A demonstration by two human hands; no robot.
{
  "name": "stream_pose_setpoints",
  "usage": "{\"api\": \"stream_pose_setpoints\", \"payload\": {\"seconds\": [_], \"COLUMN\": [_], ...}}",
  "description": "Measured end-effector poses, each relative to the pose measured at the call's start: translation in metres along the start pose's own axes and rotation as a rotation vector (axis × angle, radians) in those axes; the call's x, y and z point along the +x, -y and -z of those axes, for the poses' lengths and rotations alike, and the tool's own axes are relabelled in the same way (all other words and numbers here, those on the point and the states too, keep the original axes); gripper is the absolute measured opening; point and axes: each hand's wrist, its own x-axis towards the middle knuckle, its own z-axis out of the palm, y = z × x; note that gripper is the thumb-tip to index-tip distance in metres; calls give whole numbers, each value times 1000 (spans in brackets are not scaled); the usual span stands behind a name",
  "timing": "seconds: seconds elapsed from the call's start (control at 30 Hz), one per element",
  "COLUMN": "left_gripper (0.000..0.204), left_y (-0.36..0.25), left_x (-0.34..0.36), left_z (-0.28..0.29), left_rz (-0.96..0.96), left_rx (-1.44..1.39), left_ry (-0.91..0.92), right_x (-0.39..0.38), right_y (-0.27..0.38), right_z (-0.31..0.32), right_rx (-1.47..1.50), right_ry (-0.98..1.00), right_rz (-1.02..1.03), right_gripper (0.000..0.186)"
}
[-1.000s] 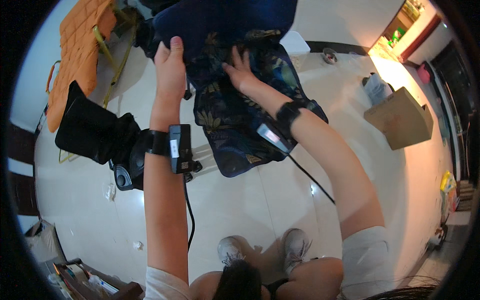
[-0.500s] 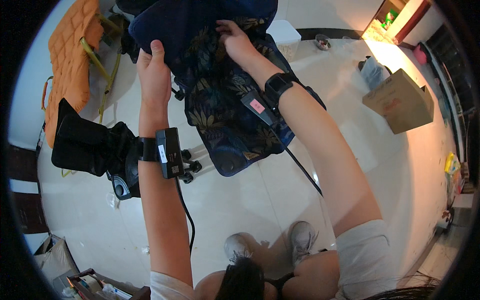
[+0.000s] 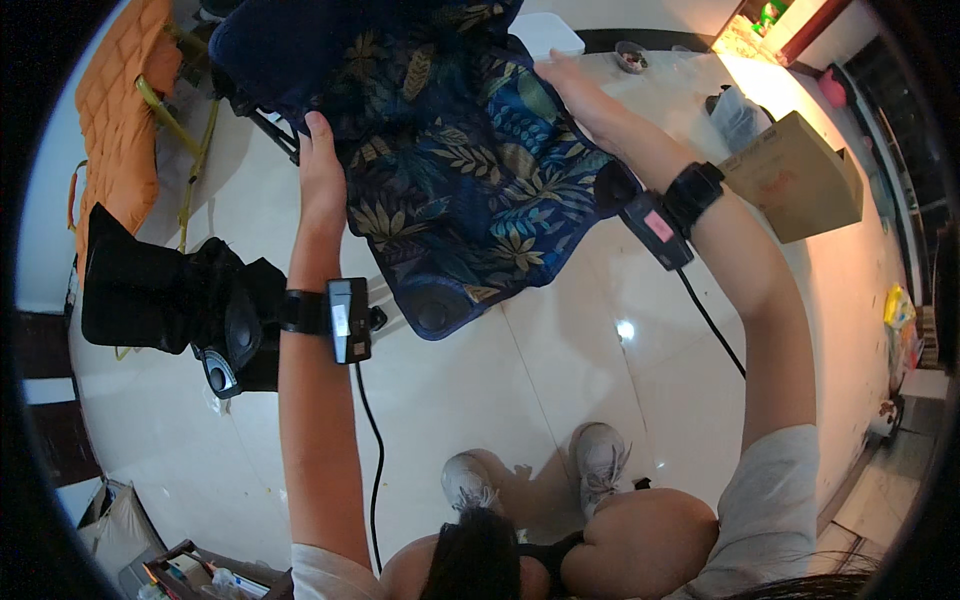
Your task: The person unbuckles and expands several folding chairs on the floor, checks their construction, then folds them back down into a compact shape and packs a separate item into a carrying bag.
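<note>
Spreading below us, the pale tiled floor (image 3: 480,400) runs from orange quilted padding (image 3: 118,130) on a yellow frame (image 3: 168,117), past the blue leaf-patterned fabric (image 3: 455,170) at upper centre, to a cardboard box (image 3: 800,180). Our left hand (image 3: 322,180) points upward at the fabric's left edge, thumb raised; our right hand (image 3: 583,95) slants along its right edge. Fingers partly hidden, we cannot tell how far open our hands are or whether they grip.

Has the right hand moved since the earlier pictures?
Yes: the right hand moved rightward, from left of the white container to below it in the picture.
</note>
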Motion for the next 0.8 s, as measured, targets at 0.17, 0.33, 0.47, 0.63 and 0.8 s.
{"api": "stream_pose_setpoints", "payload": {"seconds": [0.17, 0.33, 0.47, 0.63, 0.8], "left_gripper": [84, 85, 86, 88, 86], "left_y": [34, 23, -1, -7, -17], "left_x": [25, 11, -11, -10, -6], "left_z": [14, 0, -17, -21, -27], "left_rz": [34, 103, 72, 21, -26], "left_rx": [-37, -72, -70, -77, 83], "left_ry": [111, 92, 163, 264, 284], "right_x": [9, 1, 6, 8, 4], "right_y": [1, 14, 9, 30, 37], "right_z": [2, 16, 19, 42, 52], "right_rx": [-12, 54, 86, 201, 266], "right_ry": [580, 612, 633, 666, 654], "right_rz": [-180, -183, -142, -268, -174], "right_gripper": [74, 81, 81, 75, 68]}}
